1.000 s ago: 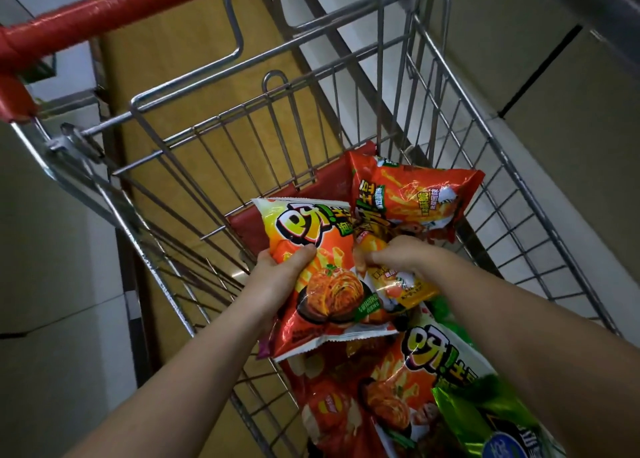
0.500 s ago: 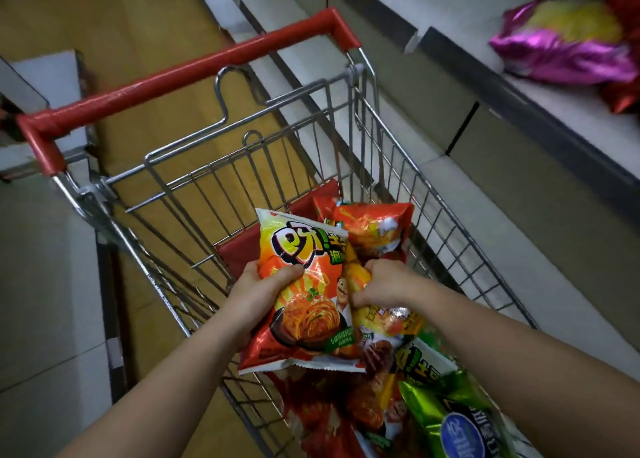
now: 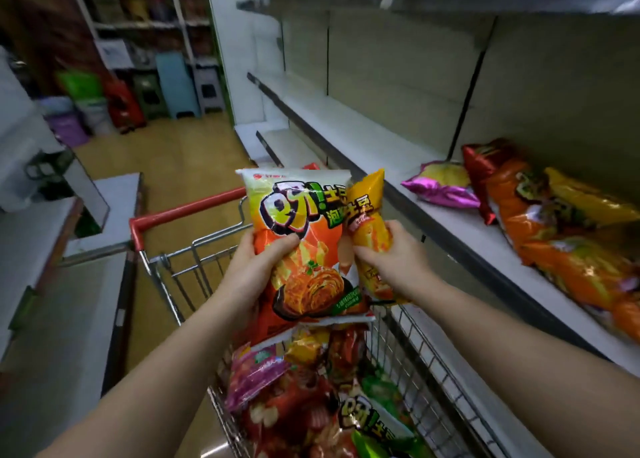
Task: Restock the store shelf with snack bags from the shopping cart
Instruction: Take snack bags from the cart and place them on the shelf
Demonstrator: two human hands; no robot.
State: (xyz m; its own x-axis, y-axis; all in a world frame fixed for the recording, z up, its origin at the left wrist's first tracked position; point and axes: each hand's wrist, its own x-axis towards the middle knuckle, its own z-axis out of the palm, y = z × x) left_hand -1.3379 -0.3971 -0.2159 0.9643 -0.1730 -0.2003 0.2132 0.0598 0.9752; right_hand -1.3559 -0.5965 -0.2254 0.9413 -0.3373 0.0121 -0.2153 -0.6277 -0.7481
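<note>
Restocking looks partly done: several glossy snack bags [image 3: 568,236] already lie at the near end of the white metal store shelf [image 3: 460,225], while the wire shopping cart [image 3: 408,364] seems well filled. Left hand [image 3: 256,270] grips an orange-and-white crinkly snack bag [image 3: 304,249], fingers curled round its edge; right hand [image 3: 391,260] clutches a narrower yellow snack bag [image 3: 370,229], both above the cart. Shelf's far stretch offers open room

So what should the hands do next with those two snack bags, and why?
Probably swing both bags right, onto the shelf. The left hand grips the orange bag and the right hand grips the yellow bag, both lifted above the cart. Bare shelf shows beside the pink bag.
</note>
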